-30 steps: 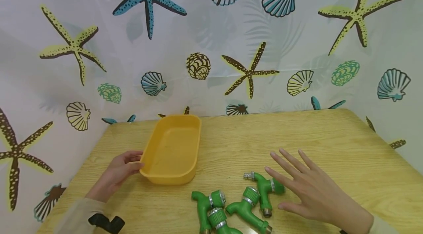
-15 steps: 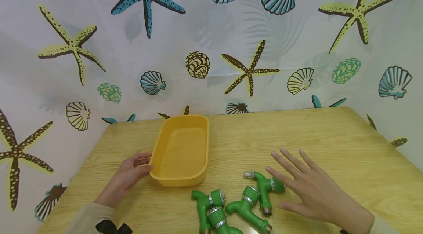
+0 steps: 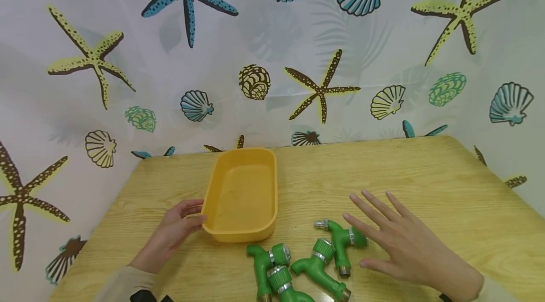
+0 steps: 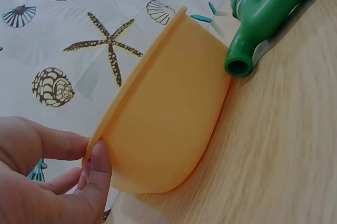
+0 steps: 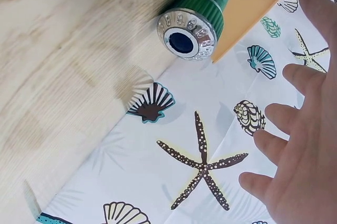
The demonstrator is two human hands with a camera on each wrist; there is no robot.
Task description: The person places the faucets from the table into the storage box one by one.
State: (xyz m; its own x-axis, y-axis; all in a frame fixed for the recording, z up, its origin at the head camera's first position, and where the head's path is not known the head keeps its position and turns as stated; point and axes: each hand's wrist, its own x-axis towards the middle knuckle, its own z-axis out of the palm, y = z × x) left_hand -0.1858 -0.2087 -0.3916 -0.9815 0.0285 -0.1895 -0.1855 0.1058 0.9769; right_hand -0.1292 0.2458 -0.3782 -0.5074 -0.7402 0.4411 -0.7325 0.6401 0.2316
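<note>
A yellow-orange plastic basin (image 3: 244,193) stands on the wooden table, left of centre, with nothing in it. At its near left corner my left hand (image 3: 172,230) pinches the rim; the left wrist view shows the thumb (image 4: 98,174) on the basin's outer wall. Several green taps with silver collars lie in front, among them one tap (image 3: 317,271) in the middle and another tap (image 3: 344,241) nearest my right hand. That right hand (image 3: 402,245) is spread flat, palm down, beside the taps, and holds nothing.
Wooden tabletop (image 3: 408,169) extends behind the taps and off to the right. A white curtain (image 3: 272,56) printed with starfish and shells hangs along the back and both sides. One tap (image 3: 291,288) is cut off by the bottom of the head view.
My left hand has slid the basin to the right along the table, nearer the middle. The right hand and the taps have stayed in place.
</note>
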